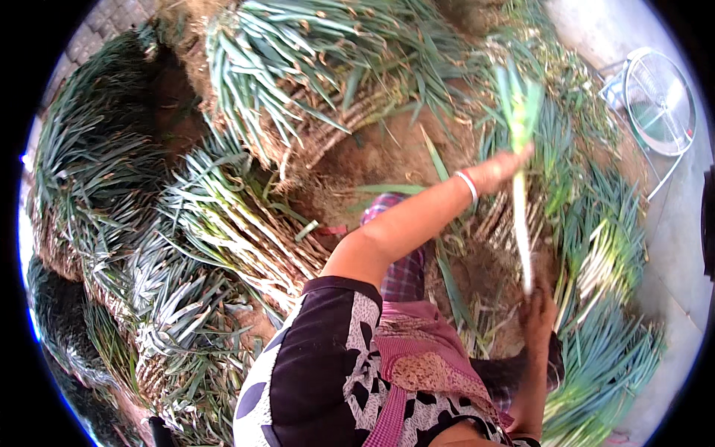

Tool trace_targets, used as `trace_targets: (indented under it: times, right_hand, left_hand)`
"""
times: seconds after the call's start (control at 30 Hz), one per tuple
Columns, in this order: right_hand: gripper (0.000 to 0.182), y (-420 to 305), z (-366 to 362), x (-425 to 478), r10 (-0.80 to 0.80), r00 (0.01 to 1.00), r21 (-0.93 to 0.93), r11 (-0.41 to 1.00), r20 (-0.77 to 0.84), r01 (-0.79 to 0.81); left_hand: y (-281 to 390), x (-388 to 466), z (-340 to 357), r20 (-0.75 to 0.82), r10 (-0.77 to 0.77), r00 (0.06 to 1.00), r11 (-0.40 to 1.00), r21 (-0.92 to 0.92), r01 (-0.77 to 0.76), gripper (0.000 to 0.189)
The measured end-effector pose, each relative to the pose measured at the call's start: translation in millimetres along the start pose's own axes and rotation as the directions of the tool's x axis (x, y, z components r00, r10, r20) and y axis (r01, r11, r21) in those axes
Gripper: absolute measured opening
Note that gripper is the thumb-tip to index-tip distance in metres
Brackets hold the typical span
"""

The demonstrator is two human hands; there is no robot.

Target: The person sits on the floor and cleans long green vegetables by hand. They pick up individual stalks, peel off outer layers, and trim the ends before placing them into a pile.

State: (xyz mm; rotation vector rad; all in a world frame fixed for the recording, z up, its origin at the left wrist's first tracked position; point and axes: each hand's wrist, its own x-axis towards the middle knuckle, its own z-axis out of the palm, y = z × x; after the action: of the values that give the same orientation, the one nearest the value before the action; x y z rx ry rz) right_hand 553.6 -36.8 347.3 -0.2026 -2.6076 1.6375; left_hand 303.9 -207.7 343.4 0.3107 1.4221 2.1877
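One long green onion (521,218) is held upright in the picture, its white shank down and its blurred green leaves up. My left hand (505,166), with a white bangle at its wrist, is closed around it where white turns to green. At the root end, my right hand (537,313) has its fingers closed; motion blur hides the exact grip. Behind the onion lies a bundle of unpeeled green onions (505,220) with brown stalks. Cleaned green onions (606,262) with white shanks lie to the right of my hands.
Big heaps of green onions (279,61) lie ahead, with more piles (95,151) to the left. Close by my left arm is a loose brown-stalked bundle (251,234). A round fan (659,103) stands at the right. Loose leaves (447,279) litter the soil-covered ground (385,151).
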Motion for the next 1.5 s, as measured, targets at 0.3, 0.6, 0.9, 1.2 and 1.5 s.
trace_targets:
  times: [0.3, 0.6, 0.9, 1.2, 1.5]
  right_hand:
    - [0.033, -9, 18, 52, -0.304, 0.934, -0.548, 0.821, -0.186, 0.159]
    - [0.038, -30, 93, 166, 0.139, 0.990, 0.072, 0.988, 0.015, -0.140]
    - [0.053, -28, 73, 181, 0.341, 0.930, 0.214, 0.907, 0.135, -0.363]
    - [0.030, -53, 73, 116, 0.005, 0.999, 0.555, 0.832, -0.040, 0.018]
    - [0.027, 112, -33, -33, 0.449, 0.893, 0.389, 0.822, 0.007, -0.416]
  left_hand:
    - [4, 3, -15, -0.530, 0.092, 0.843, 0.733, -0.537, -0.418, 0.023]
    - [17, -19, -4, -0.008, 0.292, 0.956, 0.861, -0.433, -0.267, 0.062]
    - [51, -4, -31, 0.644, 0.593, 0.483, 0.692, -0.715, 0.104, 0.070]
    - [35, -18, -21, 0.393, 0.438, 0.809, 0.713, -0.700, -0.046, 0.055]
    - [74, -35, -94, 0.304, 0.534, 0.789, 0.632, -0.763, -0.134, 0.069]
